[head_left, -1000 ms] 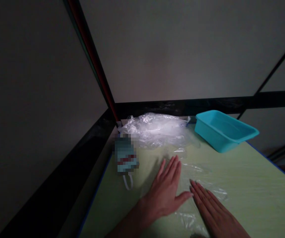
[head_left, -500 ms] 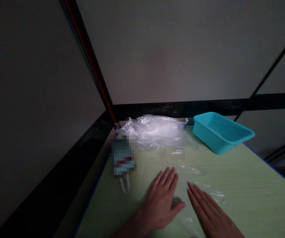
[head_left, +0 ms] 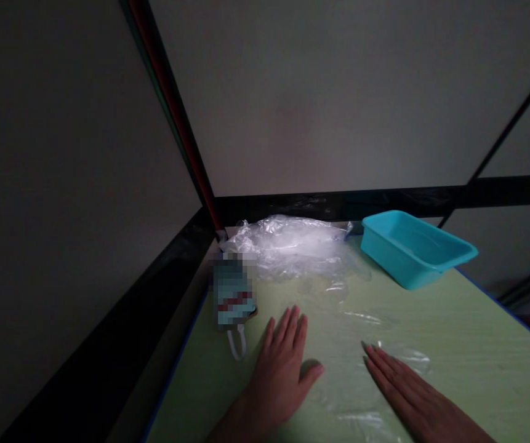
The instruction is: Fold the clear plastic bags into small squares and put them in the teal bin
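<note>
My left hand (head_left: 283, 366) lies flat and palm down near the left side of a clear plastic bag (head_left: 343, 369), its fingers spread and thumb out to the right. My right hand (head_left: 412, 391) rests along the right part of the same thin sheet, fingers stretched out and close together. Neither hand holds anything. The clear film lies spread on the pale green table, and its edges are hard to make out apart from some shiny creases.
A pile of crumpled clear plastic bags (head_left: 292, 243) lies at the table's back edge. A turquoise plastic basin (head_left: 387, 261) stands back right. A blurred-out item with a white loop (head_left: 237, 344) lies on the left. Wall panels enclose the back and left of the table (head_left: 486, 344).
My hands have moved apart over the film, the left one to the left and the right one to the right. More of the sheet shows between them.
</note>
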Demonstrator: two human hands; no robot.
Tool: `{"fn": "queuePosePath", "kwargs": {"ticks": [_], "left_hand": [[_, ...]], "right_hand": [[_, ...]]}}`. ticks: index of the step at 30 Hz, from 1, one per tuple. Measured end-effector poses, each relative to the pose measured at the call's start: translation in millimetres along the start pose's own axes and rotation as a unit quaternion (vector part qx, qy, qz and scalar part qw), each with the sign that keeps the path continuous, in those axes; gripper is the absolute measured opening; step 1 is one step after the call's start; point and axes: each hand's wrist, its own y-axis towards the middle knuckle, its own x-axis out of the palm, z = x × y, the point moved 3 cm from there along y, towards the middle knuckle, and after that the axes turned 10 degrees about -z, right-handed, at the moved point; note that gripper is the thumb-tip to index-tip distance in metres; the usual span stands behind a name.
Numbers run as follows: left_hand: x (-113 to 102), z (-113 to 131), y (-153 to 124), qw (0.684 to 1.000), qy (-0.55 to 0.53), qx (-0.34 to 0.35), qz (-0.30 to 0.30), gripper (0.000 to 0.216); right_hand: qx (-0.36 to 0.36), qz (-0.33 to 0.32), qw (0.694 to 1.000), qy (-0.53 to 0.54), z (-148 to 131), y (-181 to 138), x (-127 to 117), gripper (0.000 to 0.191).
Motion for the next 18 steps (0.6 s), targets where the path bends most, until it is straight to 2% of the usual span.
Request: {"fn": "queuePosePath", "kwargs": {"ticks": [2, 4, 7, 9, 12, 14, 18], "left_hand": [[-6.5, 0.9, 1.7, 1.000, -0.021, -0.007, 0.009, 0.066], [-14.2, -3.8, 9.4, 0.998, -0.059, -0.011, 0.036, 0.059], [-21.4, -17.8, 29.7, 0.983, -0.158, -0.007, 0.098, 0.048], [-20.3, -26.4, 44.6, 0.977, -0.179, -0.009, 0.119, 0.042], [-14.6, -33.1, 59.9, 0.971, -0.194, -0.012, 0.140, 0.037], [-11.5, -34.1, 64.1, 0.967, -0.205, -0.018, 0.153, 0.035], [-10.0, -33.0, 64.8, 0.961, -0.226, -0.015, 0.160, 0.032]], "right_hand": [[0.007, -0.022, 0.999, 0.035, 9.6, -6.4, -10.8, 0.080], [0.047, -0.010, 0.998, 0.047, 22.9, -4.9, -21.4, 0.075], [0.125, 0.000, 0.987, 0.097, 46.5, 16.7, -30.4, 0.055], [0.152, 0.024, 0.975, 0.158, 61.8, 40.2, -31.3, 0.042], [0.175, 0.064, 0.956, 0.227, 81.7, 73.9, -22.2, 0.030], [0.186, 0.073, 0.952, 0.233, 90.4, 88.5, -11.0, 0.028], [0.190, 0.083, 0.950, 0.232, 95.9, 96.0, 6.7, 0.025]]}}
